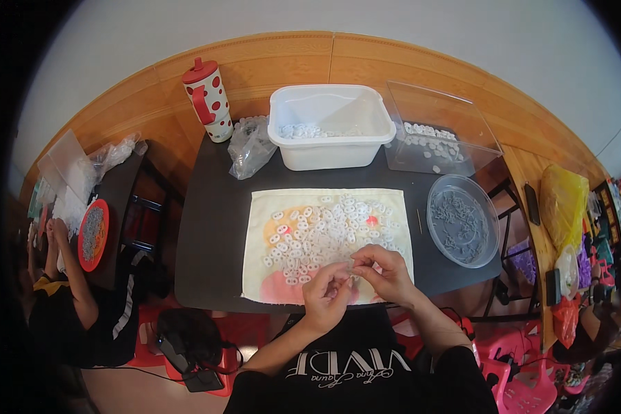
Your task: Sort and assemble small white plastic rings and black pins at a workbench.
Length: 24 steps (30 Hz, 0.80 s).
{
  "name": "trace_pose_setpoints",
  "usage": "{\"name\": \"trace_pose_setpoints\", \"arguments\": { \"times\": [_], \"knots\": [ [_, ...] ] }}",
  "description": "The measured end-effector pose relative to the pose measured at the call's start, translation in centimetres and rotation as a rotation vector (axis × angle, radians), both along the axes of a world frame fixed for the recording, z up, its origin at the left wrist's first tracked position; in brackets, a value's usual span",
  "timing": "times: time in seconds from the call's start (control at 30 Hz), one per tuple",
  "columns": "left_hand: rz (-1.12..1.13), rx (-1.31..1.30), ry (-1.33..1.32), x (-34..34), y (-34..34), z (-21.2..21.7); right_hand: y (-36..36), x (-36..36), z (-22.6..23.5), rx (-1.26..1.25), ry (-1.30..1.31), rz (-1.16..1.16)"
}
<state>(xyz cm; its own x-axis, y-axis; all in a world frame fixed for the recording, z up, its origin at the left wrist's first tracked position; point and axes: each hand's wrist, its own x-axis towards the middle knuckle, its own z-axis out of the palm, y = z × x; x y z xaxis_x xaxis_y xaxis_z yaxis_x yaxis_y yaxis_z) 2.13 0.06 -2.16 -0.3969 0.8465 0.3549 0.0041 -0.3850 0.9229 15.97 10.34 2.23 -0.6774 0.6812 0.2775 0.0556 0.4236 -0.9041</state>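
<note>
Both hands met over the near edge of the cloth [269, 207], the left hand [326, 293] and the right hand [388, 273] pinching a small white piece [352, 266] between their fingertips, too small to make out clearly. The forearms rose from the lower edge and angled inward, fingers curled, wrists just above the cloth. Just beyond the fingers lay the heap of white pieces [324, 224], with the white tub [331, 124] farther back and the round clear dish [462, 219] to the right on the dark table [210, 228].

Tub [331, 124] behind cloth [269, 207]; dish [462, 221] right.
</note>
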Motion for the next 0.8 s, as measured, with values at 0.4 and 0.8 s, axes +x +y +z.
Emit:
{"name": "trace_pose_setpoints", "arguments": {
  "times": [0.4, 0.8],
  "knots": [
    [-0.049, -0.004, -0.057, -0.2, -0.3, 0.9, -0.7, -1.1, -0.5, 0.152, 0.054, -0.044],
    [-0.048, -0.016, -0.063, -0.2, -0.3, 0.5, -0.6, -0.8, -1.6, 0.036, 0.096, -0.041]
  ]
}}
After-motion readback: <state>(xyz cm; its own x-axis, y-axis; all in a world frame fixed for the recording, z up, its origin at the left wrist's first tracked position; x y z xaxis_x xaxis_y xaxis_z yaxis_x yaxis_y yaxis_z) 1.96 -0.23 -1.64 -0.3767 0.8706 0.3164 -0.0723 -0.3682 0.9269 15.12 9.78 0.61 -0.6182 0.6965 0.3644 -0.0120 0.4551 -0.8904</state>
